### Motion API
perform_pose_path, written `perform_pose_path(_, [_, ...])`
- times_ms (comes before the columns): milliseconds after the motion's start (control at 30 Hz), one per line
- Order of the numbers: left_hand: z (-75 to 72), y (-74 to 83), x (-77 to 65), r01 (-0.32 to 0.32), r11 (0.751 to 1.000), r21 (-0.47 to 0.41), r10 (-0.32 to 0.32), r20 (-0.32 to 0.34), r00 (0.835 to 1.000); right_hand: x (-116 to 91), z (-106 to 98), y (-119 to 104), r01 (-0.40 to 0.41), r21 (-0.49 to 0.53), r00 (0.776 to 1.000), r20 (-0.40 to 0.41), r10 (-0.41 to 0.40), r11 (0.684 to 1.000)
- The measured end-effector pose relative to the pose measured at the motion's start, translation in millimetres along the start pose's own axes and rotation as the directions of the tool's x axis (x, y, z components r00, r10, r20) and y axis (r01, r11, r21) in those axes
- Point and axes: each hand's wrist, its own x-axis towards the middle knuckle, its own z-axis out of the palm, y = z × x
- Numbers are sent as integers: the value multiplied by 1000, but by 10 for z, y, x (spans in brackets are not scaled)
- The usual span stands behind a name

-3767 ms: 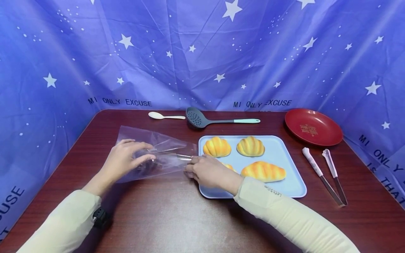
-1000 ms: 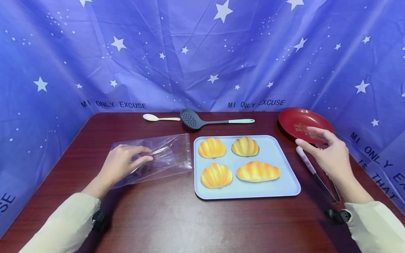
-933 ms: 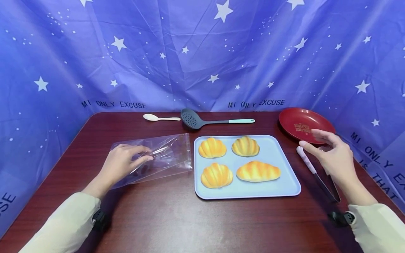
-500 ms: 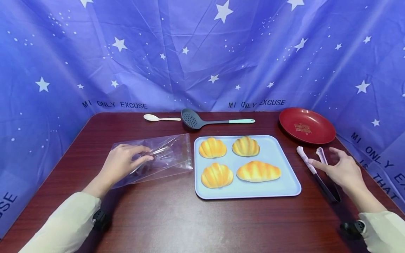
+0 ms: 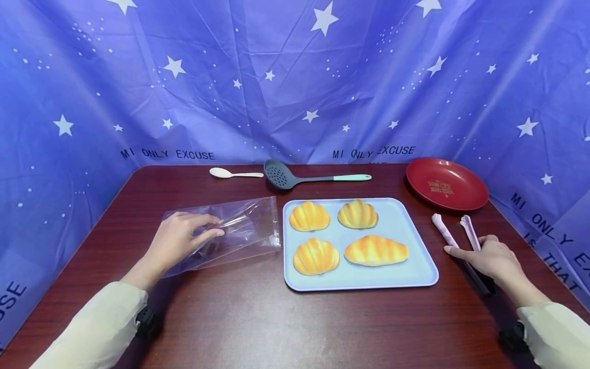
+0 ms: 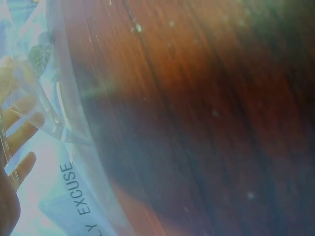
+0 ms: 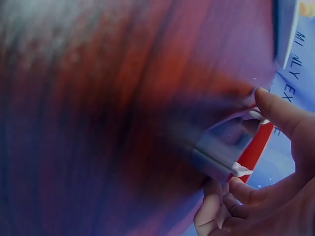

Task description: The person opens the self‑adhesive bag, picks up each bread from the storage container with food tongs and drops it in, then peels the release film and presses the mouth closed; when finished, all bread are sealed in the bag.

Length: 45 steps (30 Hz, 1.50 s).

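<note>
My left hand point(image 5: 182, 237) lies over a clear plastic bag point(image 5: 258, 225) on the left of the table, touching it with relaxed fingers, the thumb apart from the forefinger. In the left wrist view, the film point(image 6: 49, 115) shows close against those fingers point(image 6: 24, 132). At the right, my right hand point(image 5: 495, 260) spans a pair of tongs point(image 5: 443, 230) with pale paw-shaped ends. The thumb point(image 7: 275, 110) is at one arm and the curled fingers are at the other; the tongs' arms stand apart. Part of their metal is hidden beneath the hand.
A pale blue tray point(image 5: 359, 282) with several breads, among them a long roll point(image 5: 376, 250), sits between the hands. Behind it lie a white spoon point(image 5: 222, 173) and a slotted skimmer point(image 5: 281, 175). A red plate point(image 5: 465, 187) stands at the back right.
My right hand has left the bag's mouth, swung right past the tray, and come down around the tongs. The left hand keeps its place on the bag.
</note>
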Motion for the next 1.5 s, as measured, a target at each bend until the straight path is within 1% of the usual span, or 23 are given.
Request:
perform_pose_path(233, [12, 2, 6, -6, 1000, -9, 6, -6, 1000, 0, 14, -30, -28, -21, 1000, 0, 28, 999])
perform_pose_path(333, [13, 7, 8, -3, 1000, -14, 3, -6, 1000, -4, 28, -36, -28, -25, 1000, 0, 28, 999])
perform_pose_path(400, [12, 10, 9, 0, 1000, -16, 0, -3, 1000, -10, 39, -29, -18, -23, 1000, -16, 18, 1000])
perform_pose_path(533, [8, 17, 10, 3, 1000, -17, -3, 4, 1000, -32, 43, 10, 28, -15, 997, -73, -29, 999])
perform_pose_path(600, [5, 17, 10, 5, 1000, -15, -5, 3, 1000, -38, 33, 28, 67, -9, 991, -115, -67, 998])
perform_pose_path(667, [2, 16, 9, 6, 1000, -16, -6, 2, 1000, -33, 20, 30, 124, -4, 980, -158, -123, 992])
perform_pose_path(733, [0, 14, 8, 7, 1000, -17, -7, 0, 1000, -23, 4, 15, 192, -6, 960, -207, -189, 981])
perform_pose_path(867, [1, 13, 6, -1, 1000, -21, 1, -6, 1000, -13, -47, -52, 325, -35, 900, -295, -321, 945])
perform_pose_path(967, [3, 10, 4, -7, 1000, -19, 7, -13, 1000, -31, -111, -109, 392, -52, 862, -329, -386, 919])
perform_pose_path(1033, [4, 8, 2, -8, 1000, -16, 7, -13, 1000, -47, -159, -144, 432, -56, 840, -339, -424, 900])
perform_pose_path(1133, [5, 6, -3, 0, 1000, -17, 0, -10, 1000, -64, -224, -183, 501, -65, 795, -358, -489, 863])
perform_pose_path(1267, [14, 3, -7, 8, 1000, -22, -9, -5, 1000, -91, -292, -247, 584, -98, 730, -370, -574, 806])
perform_pose_path(1333, [17, 4, -6, 11, 1000, -23, -11, -5, 1000, -104, -317, -286, 616, -117, 704, -362, -612, 779])
perform_pose_path(1433, [15, 9, -3, 16, 1000, -23, -16, -1, 1000, -122, -346, -353, 652, -160, 673, -328, -663, 741])
perform_pose_path(1500, [12, 11, 0, 18, 1000, -23, -18, 2, 1000, -131, -361, -389, 675, -178, 660, -288, -694, 716])
